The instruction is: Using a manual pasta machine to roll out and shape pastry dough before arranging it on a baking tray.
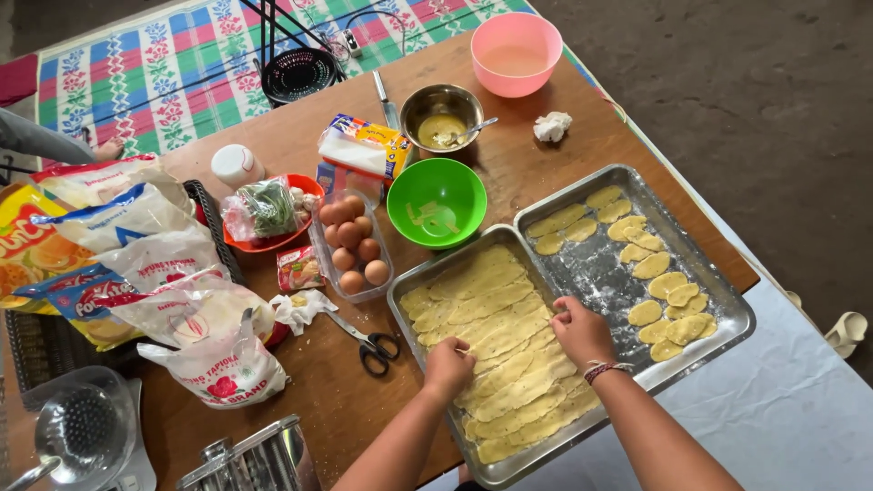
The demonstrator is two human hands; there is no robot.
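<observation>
Your left hand rested knuckles-up on the dough strips that filled the near metal tray. Its fingers were curled down onto the dough; whether they pinched a strip could not be told from above. Your right hand sat at the far edge of the same tray, fingers bent and tips pressed together on the end of one strip, apparently gripping it lightly. A woven band circled the right wrist.

The strips lay overlapping in slanted rows, covering almost the whole tray floor. A second metal tray stood touching the first on its right side. It held small oval dough pieces ranged along its far and right edges, with a floured bare patch in the middle.

Both trays stood on the wooden table. Scissors lay just left of the near tray. A green bowl stood beyond the tray, with a steel bowl of yellow mixture and a pink bowl farther back. A clear box of eggs stood left of the green bowl. Flour bags were piled at the table's left end.
</observation>
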